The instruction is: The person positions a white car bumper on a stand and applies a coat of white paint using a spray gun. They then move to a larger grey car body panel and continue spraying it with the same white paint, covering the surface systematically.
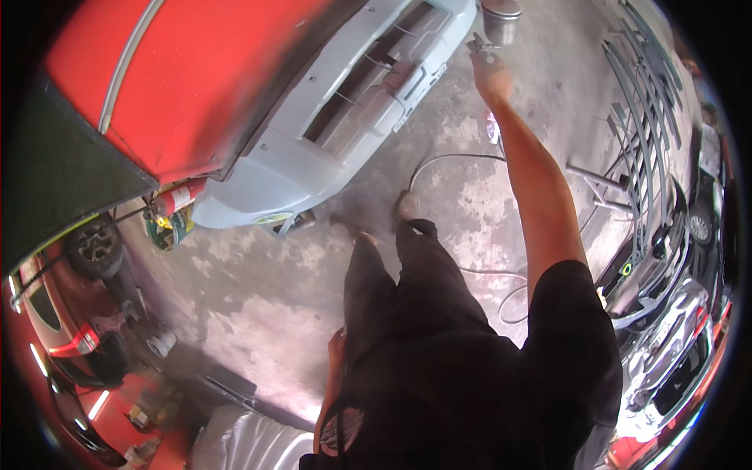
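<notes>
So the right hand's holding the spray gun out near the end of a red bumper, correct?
Not quite: the bumper is light grey, per the head view. The right hand does hold the spray gun near its end.

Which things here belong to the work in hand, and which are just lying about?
Seemingly in use:
silver metal spray gun with cylindrical cup, in the right hand
long, curved light-grey bumper
thin dark hose, possibly; its connection is hidden

Apparently lying about:
long, curved dark-grey strips
red cylinder with white label
</notes>
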### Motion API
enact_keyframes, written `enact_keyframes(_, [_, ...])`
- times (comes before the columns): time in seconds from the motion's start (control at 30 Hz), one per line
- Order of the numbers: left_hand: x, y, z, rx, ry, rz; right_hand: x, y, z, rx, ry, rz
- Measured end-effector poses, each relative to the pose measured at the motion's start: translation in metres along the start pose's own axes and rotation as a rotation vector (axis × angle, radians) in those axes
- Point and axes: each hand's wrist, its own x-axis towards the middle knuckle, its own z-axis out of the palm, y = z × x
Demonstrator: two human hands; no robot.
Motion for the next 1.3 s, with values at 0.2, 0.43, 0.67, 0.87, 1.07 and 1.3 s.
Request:
enact_keyframes(0.2, [0.01,0.006,-0.01,0.183,-0.035,0.106,-0.074,0.07,-0.005,0.057,-0.108,0.028])
enact_keyframes(0.43, [0.013,0.066,-0.035,0.619,-0.259,0.474,-0.208,0.06,-0.038,0.299,-0.742,0.051])
enact_keyframes(0.67, [0.055,0.135,-0.014,0.586,-0.426,0.278,-0.229,0.081,-0.009,0.265,-0.33,0.249])
enact_keyframes(0.87, [0.121,0.104,0.005,1.302,-0.557,0.159,-0.288,0.088,0.016,0.419,-0.238,0.383])
enact_keyframes(1.07, [0.134,0.128,0.045,1.672,-0.521,0.117,-0.402,0.108,0.036,0.487,-0.618,0.141])
enact_keyframes(1.3, [0.165,0.114,0.054,1.833,-0.492,0.153,-0.378,0.125,0.042,0.458,-0.408,0.126])
